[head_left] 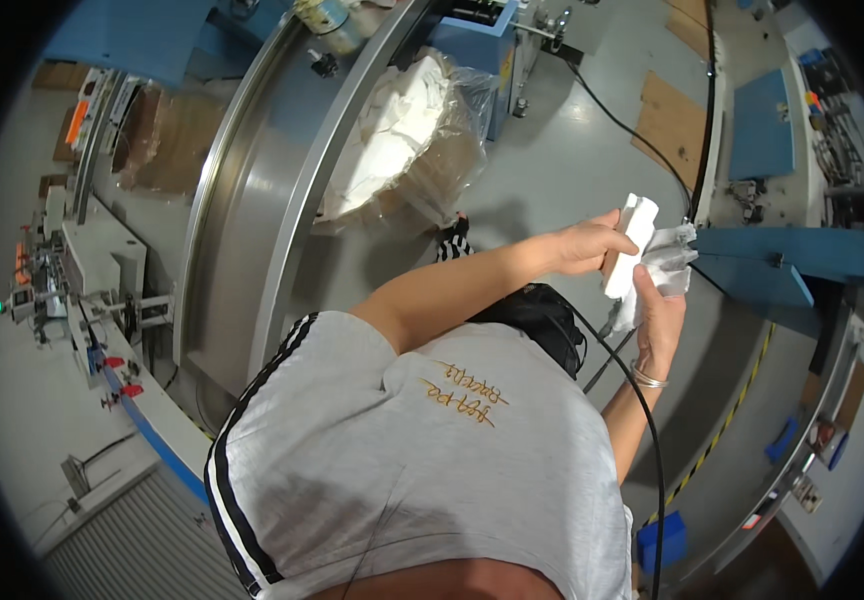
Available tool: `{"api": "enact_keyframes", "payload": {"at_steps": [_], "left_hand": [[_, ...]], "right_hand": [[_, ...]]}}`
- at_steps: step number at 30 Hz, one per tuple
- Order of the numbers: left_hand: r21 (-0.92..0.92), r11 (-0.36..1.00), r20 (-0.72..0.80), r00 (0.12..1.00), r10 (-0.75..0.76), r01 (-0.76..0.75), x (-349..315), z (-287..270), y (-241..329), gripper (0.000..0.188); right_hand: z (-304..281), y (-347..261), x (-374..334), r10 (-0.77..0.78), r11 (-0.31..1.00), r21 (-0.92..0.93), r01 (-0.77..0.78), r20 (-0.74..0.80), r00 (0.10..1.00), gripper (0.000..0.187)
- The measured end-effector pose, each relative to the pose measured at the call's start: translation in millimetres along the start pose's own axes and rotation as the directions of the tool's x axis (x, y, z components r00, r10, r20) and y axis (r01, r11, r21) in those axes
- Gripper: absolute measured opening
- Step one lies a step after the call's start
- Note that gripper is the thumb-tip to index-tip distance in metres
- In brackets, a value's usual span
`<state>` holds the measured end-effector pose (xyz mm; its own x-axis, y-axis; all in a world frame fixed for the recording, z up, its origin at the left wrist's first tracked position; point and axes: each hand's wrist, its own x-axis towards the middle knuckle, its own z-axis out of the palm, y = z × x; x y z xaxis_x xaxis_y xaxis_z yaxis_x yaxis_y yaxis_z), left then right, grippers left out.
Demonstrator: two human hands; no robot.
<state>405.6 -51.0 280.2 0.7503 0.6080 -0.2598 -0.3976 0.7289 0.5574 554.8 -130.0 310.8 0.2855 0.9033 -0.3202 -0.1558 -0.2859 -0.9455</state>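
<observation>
In front of my body, to the right, my left hand is closed on a white folded bundle, long and narrow, with the thumb lying across it. My right hand, with a bracelet at the wrist, is closed on a crumpled greyish-white sheet. That sheet sits against the right side of the bundle, and the right thumb points up at the bundle's lower end. Whether the sheet is cloth or plastic film I cannot tell. Some right fingers are hidden behind the sheet.
A clear plastic bag full of white material stands beside a long metal-edged trough on the left. Blue machine panels are at the right. A black cable hangs by my right arm. Brown cardboard lies on the floor.
</observation>
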Motion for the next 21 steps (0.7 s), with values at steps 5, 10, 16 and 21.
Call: {"api": "enact_keyframes", "payload": {"at_steps": [5,10,16,21], "left_hand": [[-0.065,0.998,-0.069,0.998,0.006,-0.011,-22.0,-30.9,5.0,0.050],[-0.348,0.923,-0.227,0.970,0.087,-0.164,-39.7,-81.5,-14.0,0.049],[-0.137,0.912,-0.576,0.780,0.244,-0.387,-100.1,-161.1,-5.6,0.044],[-0.044,0.856,-0.906,0.382,0.183,-0.515,-137.5,-222.9,4.1,0.040]], "right_hand": [[5.2,2.2,11.9,0.095,0.995,0.035,-0.098,0.076,0.992,0.044],[11.4,12.2,20.0,0.111,0.994,-0.025,-0.110,0.031,0.993,0.045],[0.9,23.9,26.1,0.145,0.989,-0.001,-0.145,-0.020,0.989,0.048],[-3.5,29.9,27.3,0.203,0.979,0.030,-0.202,-0.071,0.977,0.048]]}}
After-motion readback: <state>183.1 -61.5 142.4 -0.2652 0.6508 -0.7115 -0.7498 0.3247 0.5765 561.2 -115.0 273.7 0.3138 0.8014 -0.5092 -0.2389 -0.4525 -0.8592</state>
